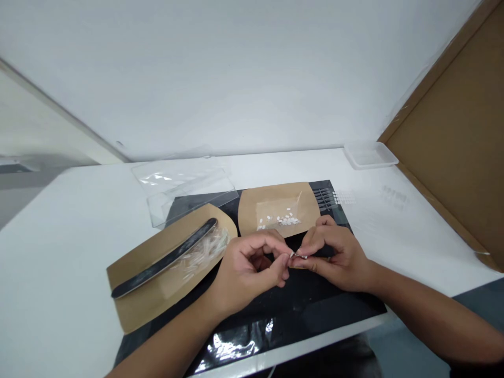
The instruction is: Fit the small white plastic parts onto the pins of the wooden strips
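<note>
My left hand (252,262) is closed in a pinch, a tiny white piece (292,254) at its fingertips. Facing it, my right hand (340,254) pinches a small, thin, shiny piece (301,256) whose kind I cannot make out. The two hands' fingertips nearly meet above a black mat (315,294). Just behind them lies a brown paper pouch (279,197) with a clear window and small white oval pieces on it. To the left, a black nail file (165,257) rests across a second brown pouch (149,310), whose window shows clear slender pieces.
Clear plastic sheets (189,191) overlap the mat's back left corner. A strip of clear tabs (325,199) lies at its back right. A shallow translucent tray (370,156) stands by the brown side panel (452,131). A white wall (236,79) bounds the white table (71,252) behind.
</note>
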`<state>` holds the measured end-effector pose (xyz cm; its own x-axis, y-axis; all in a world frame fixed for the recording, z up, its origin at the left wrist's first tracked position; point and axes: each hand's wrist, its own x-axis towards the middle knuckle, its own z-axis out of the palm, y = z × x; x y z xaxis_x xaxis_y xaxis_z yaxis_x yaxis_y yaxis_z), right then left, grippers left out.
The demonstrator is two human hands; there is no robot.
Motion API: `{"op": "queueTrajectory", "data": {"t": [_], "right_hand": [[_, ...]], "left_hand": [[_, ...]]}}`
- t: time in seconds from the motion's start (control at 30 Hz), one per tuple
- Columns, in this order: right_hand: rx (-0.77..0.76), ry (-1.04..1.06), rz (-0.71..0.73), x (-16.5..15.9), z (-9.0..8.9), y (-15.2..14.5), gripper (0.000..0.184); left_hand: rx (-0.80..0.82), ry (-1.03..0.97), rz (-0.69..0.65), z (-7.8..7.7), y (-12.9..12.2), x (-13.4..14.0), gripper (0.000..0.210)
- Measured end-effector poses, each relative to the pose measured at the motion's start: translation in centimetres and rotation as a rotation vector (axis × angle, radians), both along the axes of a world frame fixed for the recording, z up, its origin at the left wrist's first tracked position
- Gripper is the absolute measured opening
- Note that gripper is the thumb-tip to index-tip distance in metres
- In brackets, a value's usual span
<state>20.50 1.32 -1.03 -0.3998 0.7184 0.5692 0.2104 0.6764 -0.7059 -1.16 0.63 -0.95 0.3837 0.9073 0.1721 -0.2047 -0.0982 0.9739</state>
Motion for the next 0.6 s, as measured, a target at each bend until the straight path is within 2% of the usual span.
{"op": "queueTrajectory", "data": {"t": [0.1,0.3,0.43,0.6], "right_hand": [[0.176,-0.057,-0.045,0.11,0.22,0.14,0.013],[0.506,-0.234,-0.185,0.55,-0.21,0.08,0.016],[0.617,-0.318,-0.204,0.85,0.04,-0.12,0.016],[0.725,-0.347,-0.26,0.8,0.31,-0.36,0.02]], "left_hand": [[0.035,0.026,-0.016,0.15,0.02,-0.07,0.017],[0.185,0.086,0.038,0.31,0.26,0.03,0.004],[0.223,0.105,0.05,0.46,0.29,0.0,0.013],[0.24,0.134,0.066,0.52,0.37,-0.02,0.014]]}}
